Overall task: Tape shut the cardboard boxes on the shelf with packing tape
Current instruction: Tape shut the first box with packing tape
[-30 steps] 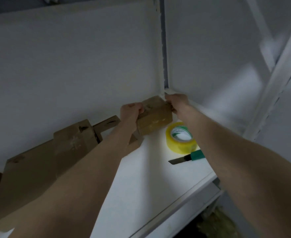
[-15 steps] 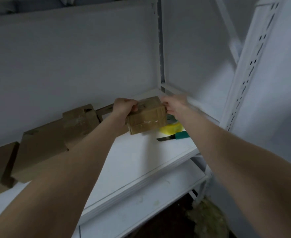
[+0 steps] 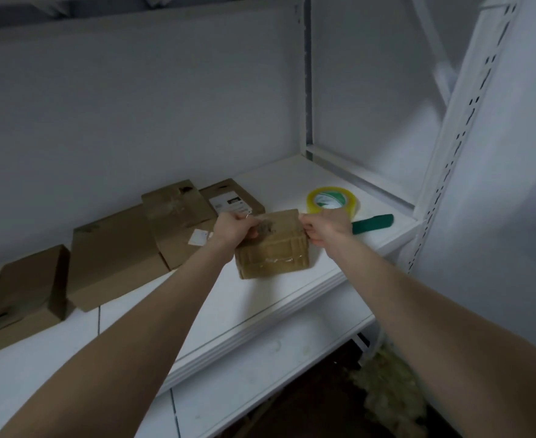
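Two bare forearms reach in from the lower corners, passing over a lower white shelf board (image 3: 244, 384). Above it is the white metal shelf (image 3: 228, 311) that carries everything else.

Near its front edge is a small brown cardboard box (image 3: 274, 251) with glossy clear tape across its front face; it appears to rest on the board. The left hand (image 3: 233, 230) grips the box's upper left corner, its fingers curled over the top. The right hand (image 3: 326, 227) grasps the upper right edge, fingers curled against the side.

Just behind the right hand lies a green-handled utility knife (image 3: 374, 222), its blade end hidden by the hand. Beyond it, a yellowish roll of clear packing tape (image 3: 331, 200) with a green and white core lies flat, apart from the held box.

To the left, four other brown cardboard boxes (image 3: 111, 254) line the back wall, the farthest bearing a white label. At the right stands a white perforated upright post (image 3: 459, 121).
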Demonstrator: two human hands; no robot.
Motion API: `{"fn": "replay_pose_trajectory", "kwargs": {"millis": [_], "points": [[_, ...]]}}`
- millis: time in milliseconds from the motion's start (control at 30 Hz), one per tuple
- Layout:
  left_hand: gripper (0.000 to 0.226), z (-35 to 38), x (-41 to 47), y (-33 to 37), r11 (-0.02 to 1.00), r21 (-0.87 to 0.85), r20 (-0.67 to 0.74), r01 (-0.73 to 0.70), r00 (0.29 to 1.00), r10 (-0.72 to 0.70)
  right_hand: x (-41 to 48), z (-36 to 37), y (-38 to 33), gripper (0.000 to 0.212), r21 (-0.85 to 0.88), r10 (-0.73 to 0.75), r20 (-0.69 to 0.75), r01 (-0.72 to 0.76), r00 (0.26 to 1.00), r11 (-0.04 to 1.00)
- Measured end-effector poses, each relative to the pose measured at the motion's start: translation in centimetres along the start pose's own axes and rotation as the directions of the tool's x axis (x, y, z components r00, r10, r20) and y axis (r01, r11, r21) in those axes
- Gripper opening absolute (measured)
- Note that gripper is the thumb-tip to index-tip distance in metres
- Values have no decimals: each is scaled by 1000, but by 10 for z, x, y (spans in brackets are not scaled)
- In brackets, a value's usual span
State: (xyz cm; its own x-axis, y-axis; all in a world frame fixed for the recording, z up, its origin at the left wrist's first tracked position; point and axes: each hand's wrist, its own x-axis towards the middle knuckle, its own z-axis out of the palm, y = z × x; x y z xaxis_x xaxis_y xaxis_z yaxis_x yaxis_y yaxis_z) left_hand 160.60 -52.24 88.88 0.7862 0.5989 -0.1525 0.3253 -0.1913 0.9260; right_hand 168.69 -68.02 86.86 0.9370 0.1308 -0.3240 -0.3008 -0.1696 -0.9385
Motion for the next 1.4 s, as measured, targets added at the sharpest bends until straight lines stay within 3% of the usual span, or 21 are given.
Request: {"fn": "replay_pose_trajectory", "kwargs": {"millis": [167,267,367,467,700,833,933,1100,1267,1400], "points": [[11,-14,-4,-10,994,72,23,-81,997,80,-13,14,3,39,-140,-20,-93,7,995,990],[17,-24,-3,1,981,114,-9,-157,987,159,-19,17,-12,37,-58,-34,-116,28,993,998],[36,-40,-2,7,993,-46,3,-106,994,106,-24,23,-23,41,-53,-19,-109,13,994,999],[8,-51,0,9,997,-41,48,-73,996,75,-25,28,-23,41,-58,-9,-93,3,996,998],[28,-50,3,3,993,-114,14,13,1000,-11,-25,35,-17,23,11,-11,-42,12,999,1000],[21,-57,5,1,998,-53,-2,-18,1000,18,-28,36,-20,27,35,20,7,-21,1000,999],[12,-58,4,-5,984,-174,11,32,999,-31,-26,36,-23,26,22,13,15,-13,1000,1000],[15,-53,3,-19,985,-170,-74,20,997,-33,-18,36,-16,29,-180,-45,-32,38,998,983],[20,-44,8,-33,1000,2,-135,24,991,-24,-14,37,-8,42,-408,-113,-58,79,992,909],[21,-39,13,-37,998,39,-131,54,990,-48,-14,39,-6,39,-522,-148,-57,96,987,847]]}}
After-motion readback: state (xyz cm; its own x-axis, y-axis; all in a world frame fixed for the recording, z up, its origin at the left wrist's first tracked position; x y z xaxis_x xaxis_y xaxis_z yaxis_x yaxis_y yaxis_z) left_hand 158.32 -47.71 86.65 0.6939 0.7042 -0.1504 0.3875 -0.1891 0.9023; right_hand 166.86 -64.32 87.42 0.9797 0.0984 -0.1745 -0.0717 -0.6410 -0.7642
